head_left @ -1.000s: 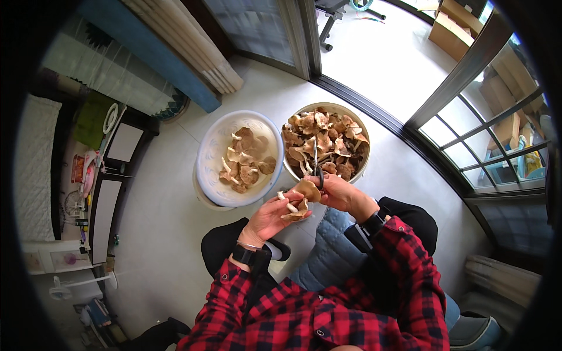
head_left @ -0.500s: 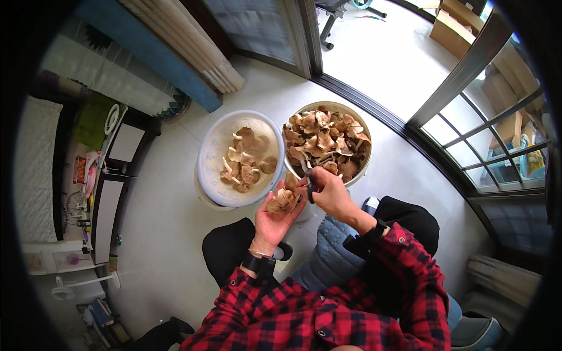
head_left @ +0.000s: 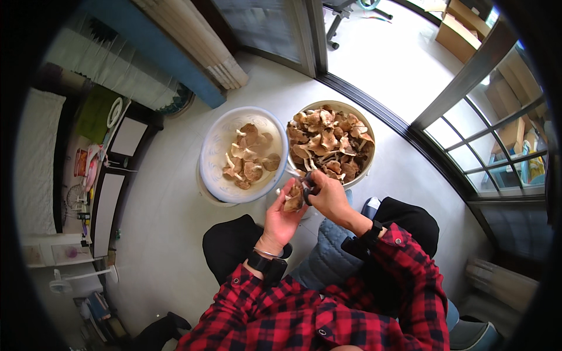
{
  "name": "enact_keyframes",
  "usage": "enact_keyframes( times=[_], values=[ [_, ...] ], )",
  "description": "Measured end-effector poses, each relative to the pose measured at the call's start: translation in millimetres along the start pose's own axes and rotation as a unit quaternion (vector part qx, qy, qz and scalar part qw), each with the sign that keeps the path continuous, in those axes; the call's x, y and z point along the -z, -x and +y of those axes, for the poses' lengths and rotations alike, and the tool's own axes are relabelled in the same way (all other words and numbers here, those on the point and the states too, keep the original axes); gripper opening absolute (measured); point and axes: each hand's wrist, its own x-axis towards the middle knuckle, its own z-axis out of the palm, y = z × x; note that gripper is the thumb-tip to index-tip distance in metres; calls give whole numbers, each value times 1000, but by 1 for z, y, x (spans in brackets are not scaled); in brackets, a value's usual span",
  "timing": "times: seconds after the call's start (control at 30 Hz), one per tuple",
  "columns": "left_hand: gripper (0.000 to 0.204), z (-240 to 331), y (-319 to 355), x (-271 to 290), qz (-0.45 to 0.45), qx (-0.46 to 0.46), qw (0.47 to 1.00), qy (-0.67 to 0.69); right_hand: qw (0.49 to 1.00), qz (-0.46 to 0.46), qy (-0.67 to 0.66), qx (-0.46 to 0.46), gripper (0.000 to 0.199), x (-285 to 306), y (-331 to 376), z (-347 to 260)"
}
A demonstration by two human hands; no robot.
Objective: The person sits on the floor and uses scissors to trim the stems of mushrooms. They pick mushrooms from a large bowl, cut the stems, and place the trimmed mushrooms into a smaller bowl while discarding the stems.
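My left hand (head_left: 277, 222) is closed around a brown mushroom (head_left: 293, 203), whose pale stem end shows by the fingers. Gripped in my right hand (head_left: 331, 200) is a pair of scissors with dark handles (head_left: 307, 195); the blades lie close to the mushroom and are partly hidden. Ahead on the left, a white basin with a pale blue rim (head_left: 218, 146) contains several brown mushrooms (head_left: 252, 158), apparently in water. Beside it on the right, a round cream container (head_left: 372, 153) is heaped with many more mushrooms (head_left: 328, 137).
Both vessels stand on a pale tiled floor (head_left: 158, 193), just beyond my knees. A dark sliding-door track (head_left: 383, 114) runs behind the right container. Curtains (head_left: 219, 64) hang at the far left, and a dark and white cabinet (head_left: 111, 202) stands along the left side.
My left hand has shifted slightly right and turned, its fingers now more curled around the mushroom. The scissors have moved a little down, closer to it.
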Motion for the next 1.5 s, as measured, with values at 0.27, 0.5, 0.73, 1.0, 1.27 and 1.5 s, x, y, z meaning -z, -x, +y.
enact_keyframes(
  times=[0.27,0.5,0.73,1.0,1.27,1.5],
  values=[
    [36,105,-5,52,88,-185,966,-158,997,-22,-64,-24,17,-12,-10,26],
    [27,184,-75,112,166,-271,738,-595,990,-135,25,-44,31,-41,-11,47],
    [26,185,-109,157,122,-200,614,-754,980,-119,-107,-123,26,-39,-14,47],
    [24,208,-97,138,191,-276,691,-640,970,-166,-123,-125,28,-39,-13,48],
    [20,232,-127,176,260,-388,495,-733,936,-221,-201,-187,39,-38,-12,35],
    [43,234,-140,199,334,-252,648,-637,937,-250,-196,-145,41,-34,-8,33]
  ],
)
